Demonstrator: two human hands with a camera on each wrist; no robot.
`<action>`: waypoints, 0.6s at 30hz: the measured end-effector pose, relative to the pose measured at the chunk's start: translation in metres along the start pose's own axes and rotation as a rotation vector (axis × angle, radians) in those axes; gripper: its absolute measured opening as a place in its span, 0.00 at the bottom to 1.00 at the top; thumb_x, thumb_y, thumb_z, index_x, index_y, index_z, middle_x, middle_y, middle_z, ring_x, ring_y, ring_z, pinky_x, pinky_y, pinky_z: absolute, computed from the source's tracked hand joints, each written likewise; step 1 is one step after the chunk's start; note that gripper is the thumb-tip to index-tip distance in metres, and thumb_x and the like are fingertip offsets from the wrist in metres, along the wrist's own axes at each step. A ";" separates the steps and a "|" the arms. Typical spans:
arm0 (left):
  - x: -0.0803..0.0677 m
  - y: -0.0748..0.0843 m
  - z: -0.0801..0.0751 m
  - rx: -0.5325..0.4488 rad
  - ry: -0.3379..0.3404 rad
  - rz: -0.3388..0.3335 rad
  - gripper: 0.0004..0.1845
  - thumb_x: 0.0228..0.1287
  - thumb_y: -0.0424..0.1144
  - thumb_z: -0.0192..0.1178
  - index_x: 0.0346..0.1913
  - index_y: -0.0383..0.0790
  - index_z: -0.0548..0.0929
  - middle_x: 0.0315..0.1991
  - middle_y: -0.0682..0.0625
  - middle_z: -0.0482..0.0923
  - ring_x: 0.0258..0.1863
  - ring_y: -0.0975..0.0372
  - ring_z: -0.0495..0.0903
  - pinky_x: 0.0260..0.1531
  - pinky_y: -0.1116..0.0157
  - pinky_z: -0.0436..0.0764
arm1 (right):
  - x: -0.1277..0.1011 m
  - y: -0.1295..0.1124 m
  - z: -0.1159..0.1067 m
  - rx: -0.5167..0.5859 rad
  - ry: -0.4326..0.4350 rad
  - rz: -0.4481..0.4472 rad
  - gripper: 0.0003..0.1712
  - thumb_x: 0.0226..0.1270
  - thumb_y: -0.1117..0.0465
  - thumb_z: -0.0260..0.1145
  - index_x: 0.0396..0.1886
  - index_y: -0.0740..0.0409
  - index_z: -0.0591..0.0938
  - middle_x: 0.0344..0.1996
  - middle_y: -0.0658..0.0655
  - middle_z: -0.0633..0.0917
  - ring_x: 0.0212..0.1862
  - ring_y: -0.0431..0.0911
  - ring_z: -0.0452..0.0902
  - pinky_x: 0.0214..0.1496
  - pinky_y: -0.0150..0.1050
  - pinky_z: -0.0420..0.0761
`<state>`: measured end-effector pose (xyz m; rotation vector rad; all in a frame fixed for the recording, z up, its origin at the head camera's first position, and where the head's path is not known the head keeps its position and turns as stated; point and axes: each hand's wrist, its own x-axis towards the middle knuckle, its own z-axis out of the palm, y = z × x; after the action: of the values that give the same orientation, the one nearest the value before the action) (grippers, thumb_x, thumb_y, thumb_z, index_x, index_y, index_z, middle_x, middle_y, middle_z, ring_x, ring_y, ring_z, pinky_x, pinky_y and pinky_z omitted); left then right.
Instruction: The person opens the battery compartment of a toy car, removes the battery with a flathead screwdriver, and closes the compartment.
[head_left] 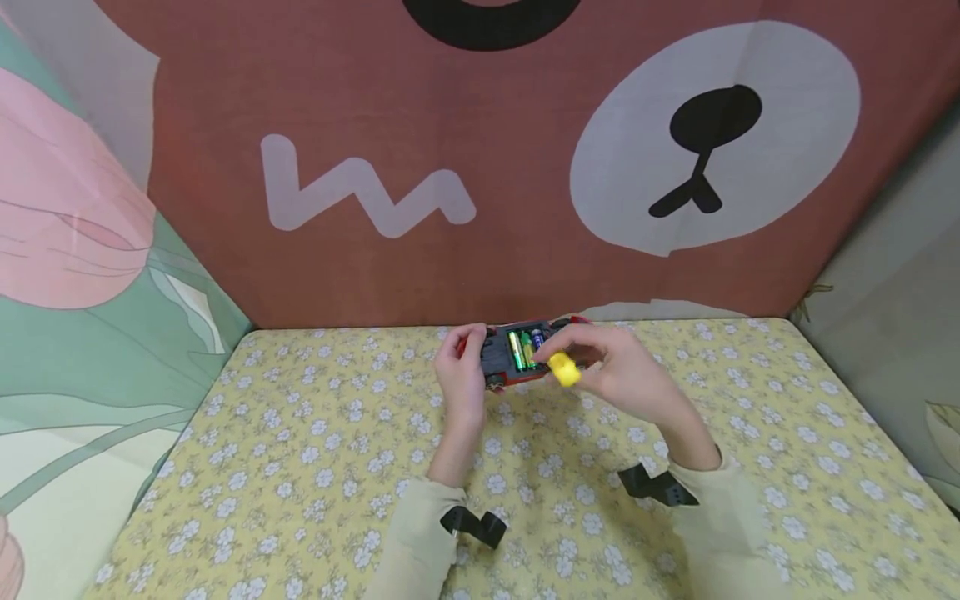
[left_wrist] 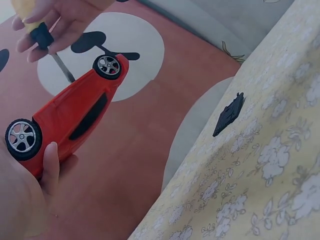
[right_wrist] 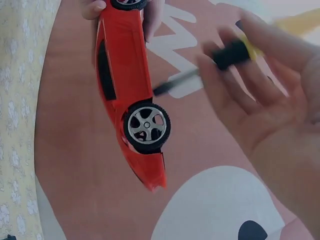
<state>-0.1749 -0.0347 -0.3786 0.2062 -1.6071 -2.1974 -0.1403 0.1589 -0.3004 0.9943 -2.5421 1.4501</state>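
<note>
Above the far edge of the yellow, white-flowered tablecloth (head_left: 300,467), close to the brown bear-face backdrop (head_left: 360,100), the left hand (head_left: 461,375) holds a red plastic toy car (head_left: 525,354) off the surface. The car is turned belly-up toward the head camera, and its open underside shows green and blue batteries (head_left: 525,348) lying side by side. In the left wrist view the thumb (left_wrist: 50,165) presses on the car's red side near one grey-spoked wheel (left_wrist: 22,137), so the fingers are clamped round that end of the body.

The right hand (head_left: 622,375) grips a screwdriver with a yellow-and-black handle (head_left: 564,369); its fingers are curled round the handle, and the thin metal shaft (right_wrist: 175,84) slants toward the car's underside. The tip is hidden behind the car body in both wrist views, so whether it touches cannot be told.

A small, flat black plastic cover (left_wrist: 229,115) lies on the tablecloth, well apart from the car, seen only in the left wrist view. Black wrist straps (head_left: 474,525) sit on both pale green sleeves (head_left: 720,517). Pink-and-green printed cloth (head_left: 82,275) hangs on the left.
</note>
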 end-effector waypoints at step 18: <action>-0.004 -0.002 -0.001 0.036 -0.119 0.093 0.11 0.73 0.38 0.63 0.43 0.30 0.86 0.40 0.45 0.86 0.30 0.62 0.79 0.17 0.68 0.78 | 0.006 0.007 0.001 0.044 0.411 0.010 0.12 0.65 0.73 0.73 0.47 0.68 0.84 0.43 0.60 0.89 0.45 0.35 0.86 0.49 0.29 0.84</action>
<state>-0.1715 -0.0337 -0.3810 0.0113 -1.6845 -2.1476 -0.1485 0.1581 -0.3043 0.6080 -2.2314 1.5305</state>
